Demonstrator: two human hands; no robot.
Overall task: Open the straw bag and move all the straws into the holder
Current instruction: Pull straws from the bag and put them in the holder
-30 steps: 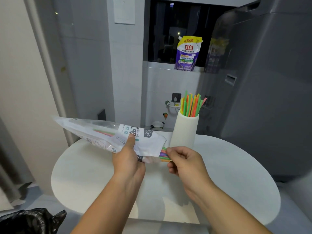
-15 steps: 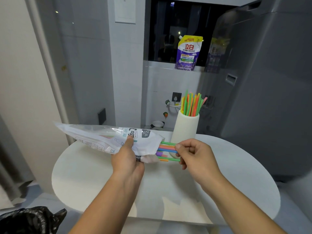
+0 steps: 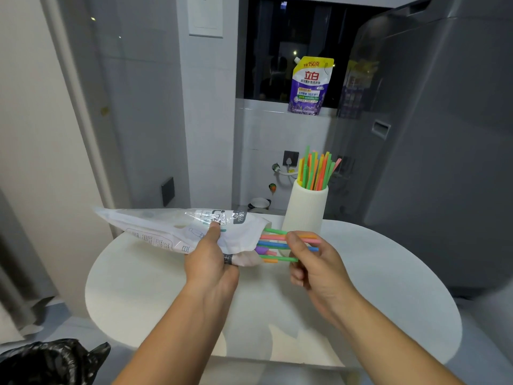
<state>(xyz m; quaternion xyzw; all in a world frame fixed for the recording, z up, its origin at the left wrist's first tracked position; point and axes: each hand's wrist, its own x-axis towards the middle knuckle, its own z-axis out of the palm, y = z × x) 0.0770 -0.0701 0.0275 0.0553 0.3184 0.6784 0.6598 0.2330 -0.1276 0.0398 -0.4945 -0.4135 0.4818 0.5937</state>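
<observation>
Straws (image 3: 280, 243) now protrude farther from the bag (image 3: 177, 229), drawn out by the right hand (image 3: 313, 262), whose fingers pinch them. Left hand (image 3: 211, 262) grips the bag above the table (image 3: 138, 287). Holder (image 3: 305, 209) already stands part-filled; this bunch remains.

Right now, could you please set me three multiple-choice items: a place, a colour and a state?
1. Where does the holder stand? A on the white table; B on a ledge; C on the floor.
2. What colour is the holder? A black; B white; C red.
3. What does the right hand do? A hangs idle; B pinches straws sticking out of the straw bag; C presses the table.
1 A, its base sits on the tabletop; 2 B, its wall is white; 3 B, fingers curl on the straws while the left hand grips the bag.
</observation>
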